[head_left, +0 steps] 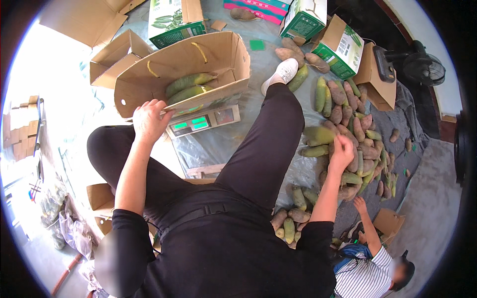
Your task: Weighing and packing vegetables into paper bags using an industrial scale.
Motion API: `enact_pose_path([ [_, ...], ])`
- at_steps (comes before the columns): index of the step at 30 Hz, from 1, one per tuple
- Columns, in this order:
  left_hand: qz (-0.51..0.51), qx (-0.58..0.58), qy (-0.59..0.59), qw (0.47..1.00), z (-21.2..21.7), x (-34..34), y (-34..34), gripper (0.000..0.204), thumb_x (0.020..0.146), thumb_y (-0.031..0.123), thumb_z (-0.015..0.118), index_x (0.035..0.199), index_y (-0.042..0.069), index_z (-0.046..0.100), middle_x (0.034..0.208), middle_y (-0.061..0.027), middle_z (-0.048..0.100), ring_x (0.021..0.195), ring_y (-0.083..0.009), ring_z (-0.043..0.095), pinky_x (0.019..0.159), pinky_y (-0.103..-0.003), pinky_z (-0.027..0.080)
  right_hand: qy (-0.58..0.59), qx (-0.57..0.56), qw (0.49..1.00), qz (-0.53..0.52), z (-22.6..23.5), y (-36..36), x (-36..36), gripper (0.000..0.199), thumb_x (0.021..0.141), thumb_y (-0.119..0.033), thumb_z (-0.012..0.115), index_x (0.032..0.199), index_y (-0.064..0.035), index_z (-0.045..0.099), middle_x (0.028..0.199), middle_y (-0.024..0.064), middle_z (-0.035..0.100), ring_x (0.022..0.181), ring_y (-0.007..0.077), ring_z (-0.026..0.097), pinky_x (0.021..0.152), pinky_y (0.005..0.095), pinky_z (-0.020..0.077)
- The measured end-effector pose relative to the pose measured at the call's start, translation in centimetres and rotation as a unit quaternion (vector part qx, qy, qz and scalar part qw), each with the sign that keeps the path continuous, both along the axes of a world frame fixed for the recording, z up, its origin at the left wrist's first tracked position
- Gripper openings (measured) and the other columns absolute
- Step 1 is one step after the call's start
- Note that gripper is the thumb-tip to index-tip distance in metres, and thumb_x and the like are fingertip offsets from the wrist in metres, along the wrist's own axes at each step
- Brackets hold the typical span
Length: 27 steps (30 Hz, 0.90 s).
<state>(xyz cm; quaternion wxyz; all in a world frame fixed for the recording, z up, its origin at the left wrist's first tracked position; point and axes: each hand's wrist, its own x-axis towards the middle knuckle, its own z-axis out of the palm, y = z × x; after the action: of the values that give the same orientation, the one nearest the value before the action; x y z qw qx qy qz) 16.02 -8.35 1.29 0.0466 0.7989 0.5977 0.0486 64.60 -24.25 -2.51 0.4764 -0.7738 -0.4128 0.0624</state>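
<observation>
- Head view: the left hand [149, 119] is resting at the near rim of an open cardboard box [179, 54]; whether it is gripping, I cannot tell.
- The right hand [343, 151] is grasping a blurred green radish [316, 135] over the pile [368, 151], seemingly picking; the next move is likely calling for lifting clear.
- Between the hands, a raised leg [266, 139] is blocking the low path; beyond the left hand, room is remaining right of two radishes [186, 84].

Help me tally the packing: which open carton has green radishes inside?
The large carton with yellow rope handles, by the left hand: long green radishes lie inside, while the smaller open carton beside it shows none.
</observation>
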Motion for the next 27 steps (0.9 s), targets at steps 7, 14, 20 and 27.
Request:
enact_pose_path([
  [7, -0.004, 0.008, 0.001, 1.000, 0.1, -0.2, -0.5, 0.023, 0.071, 0.029, 0.069, 0.075, 0.009, 0.060, 0.074, -0.0054, 0.058, 0.079, -0.0248, 0.059, 0.068, -0.039, 0.044, 0.134, 0.246, 0.951, 0.133, 11.8, 11.6, -6.8, 0.008, 0.078, 0.006, 0.063, 0.085, 0.0027, 0.063, 0.093, 0.0095, 0.060, 0.080, 0.0136, 0.058, 0.066, 0.0254, 0.0507],
  [14, -0.026, 0.020, -0.017, 0.999, 0.3, 0.0, -0.5, 0.023, 0.072, 0.028, 0.068, 0.078, 0.007, 0.060, 0.077, -0.0080, 0.059, 0.080, -0.0274, 0.058, 0.070, -0.041, 0.045, 0.220, 0.285, 0.901, 0.241, 14.0, 19.0, -14.6, 0.008, 0.072, -0.003, 0.070, 0.080, -0.0043, 0.067, 0.079, 0.0038, 0.064, 0.074, 0.0113, 0.060, 0.063, 0.0237, 0.0480],
  [20, -0.012, 0.008, -0.006, 1.000, 0.2, 0.6, -0.5, 0.021, 0.072, 0.025, 0.068, 0.076, 0.006, 0.059, 0.077, -0.0098, 0.059, 0.080, -0.0294, 0.058, 0.069, -0.040, 0.043, 0.026, 0.244, 0.926, 0.287, 11.5, 20.9, -20.2, 0.002, 0.066, -0.007, 0.067, 0.068, -0.0087, 0.066, 0.072, 0.0042, 0.061, 0.073, 0.0233, 0.059, 0.067, 0.0327, 0.0479],
  [27, -0.039, 0.033, -0.026, 0.998, -0.6, 0.7, -0.4, 0.022, 0.072, 0.023, 0.068, 0.074, 0.004, 0.058, 0.076, -0.0113, 0.058, 0.076, -0.0312, 0.057, 0.065, -0.041, 0.044, -0.151, 0.002, 0.896, 0.418, 8.1, 17.6, -25.4, 0.010, 0.076, -0.022, 0.060, 0.071, -0.0163, 0.067, 0.079, -0.0008, 0.063, 0.082, 0.0200, 0.059, 0.069, 0.0347, 0.0493],
])
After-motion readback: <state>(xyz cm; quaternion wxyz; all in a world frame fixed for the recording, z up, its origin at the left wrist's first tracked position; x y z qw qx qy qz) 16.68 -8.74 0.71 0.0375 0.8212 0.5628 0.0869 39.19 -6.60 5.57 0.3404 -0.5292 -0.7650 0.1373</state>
